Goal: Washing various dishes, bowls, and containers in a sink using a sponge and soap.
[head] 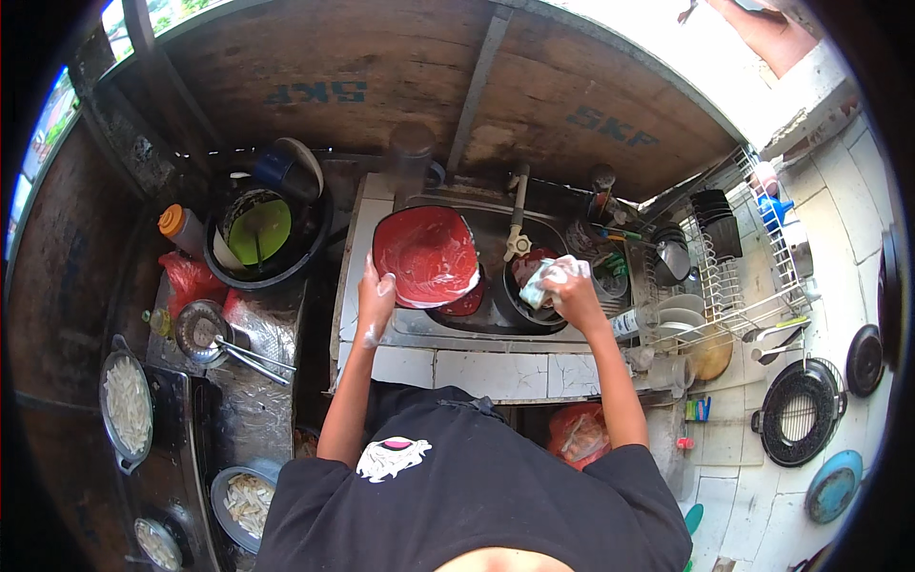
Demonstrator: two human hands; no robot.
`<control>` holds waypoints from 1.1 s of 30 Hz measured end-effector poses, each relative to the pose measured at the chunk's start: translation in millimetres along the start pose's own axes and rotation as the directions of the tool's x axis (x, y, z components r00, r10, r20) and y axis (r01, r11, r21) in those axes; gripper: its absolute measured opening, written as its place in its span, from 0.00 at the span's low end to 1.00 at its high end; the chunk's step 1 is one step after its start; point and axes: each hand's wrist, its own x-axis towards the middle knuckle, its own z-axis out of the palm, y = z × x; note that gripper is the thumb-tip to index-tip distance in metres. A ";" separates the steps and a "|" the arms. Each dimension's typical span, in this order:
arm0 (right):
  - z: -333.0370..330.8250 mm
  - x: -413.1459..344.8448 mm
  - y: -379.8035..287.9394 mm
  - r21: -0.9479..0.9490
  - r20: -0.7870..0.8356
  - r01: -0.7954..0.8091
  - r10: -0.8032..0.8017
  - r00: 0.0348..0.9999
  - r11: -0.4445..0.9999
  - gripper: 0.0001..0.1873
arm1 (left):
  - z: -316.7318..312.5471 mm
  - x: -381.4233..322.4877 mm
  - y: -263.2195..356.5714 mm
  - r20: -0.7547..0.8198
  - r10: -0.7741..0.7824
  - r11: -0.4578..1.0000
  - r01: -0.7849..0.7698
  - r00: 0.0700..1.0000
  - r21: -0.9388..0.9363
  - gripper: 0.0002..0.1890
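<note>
My left hand (377, 298) grips the lower left edge of a red dish (423, 254) with a dark rim and soap suds on it, held up over the left part of the metal sink (422, 339). Foam covers my right hand (568, 286), which holds a sudsy pale sponge (537, 286) above a dark round basin in the sink. Inside that basin lies a dark red item, partly hidden by the sponge. Another red dish (461, 304) sits in the sink beneath the held one. Behind the basin is a tap (517, 243) with a cream handle.
On the right stands a white wire dish rack (747, 314) with plates and black dishes. A black tub (268, 282) holding a green bowl (261, 232) is on the left. Below it are a metal pot, tongs (254, 362) and a stove (168, 422). A wooden panel rises behind the sink.
</note>
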 end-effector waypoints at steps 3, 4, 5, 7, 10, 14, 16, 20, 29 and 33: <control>19.6 -2.3 -0.6 0.316 -0.066 -0.309 0.346 0.936 0.897 0.22 | 12.5 2.7 1.0 0.066 -0.024 0.993 0.031 0.998 -0.113 0.32; 35.4 2.7 -9.1 0.503 -0.161 -0.279 0.406 0.900 0.818 0.21 | 18.3 1.3 3.7 0.144 -0.106 0.973 0.133 0.984 -0.189 0.32; 50.8 7.5 -17.5 0.682 -0.175 -0.292 0.537 0.825 0.671 0.20 | 23.9 -0.5 7.2 0.262 -0.197 0.928 0.266 0.945 -0.261 0.31; 84.0 16.6 -42.1 0.971 0.184 -0.012 0.720 0.670 -0.237 0.20 | 31.4 -8.2 15.3 0.517 -0.293 0.784 0.511 0.805 -0.352 0.30; 111.7 20.3 -65.1 0.577 0.359 0.110 0.373 0.856 -0.809 0.25 | 39.5 -18.8 23.0 0.765 -0.355 0.664 0.721 0.537 -0.198 0.27; 127.8 29.7 -84.3 0.359 0.191 0.181 0.262 0.946 -0.915 0.30 | 53.9 -31.3 17.1 0.883 -0.356 0.567 0.822 0.307 -0.057 0.25; 129.4 38.9 -84.7 -0.037 -0.008 0.034 0.034 0.999 -0.999 0.27 | 56.8 -30.5 9.7 0.924 -0.307 0.481 0.875 0.228 -0.056 0.23; 119.8 43.4 -77.8 0.223 0.032 0.193 0.205 0.978 -0.955 0.16 | 54.1 -27.4 1.4 0.975 -0.147 0.348 0.931 0.165 -0.105 0.17; 101.0 21.9 -47.0 0.766 0.475 0.245 0.780 0.409 -0.595 0.16 | 54.6 -12.1 40.0 0.724 -0.189 0.324 0.738 0.663 -0.592 0.27; 94.9 31.8 -39.4 0.929 0.309 0.085 0.880 0.360 -0.361 0.15 | 56.3 -3.0 54.1 0.496 -0.218 0.782 0.455 0.841 -0.427 0.23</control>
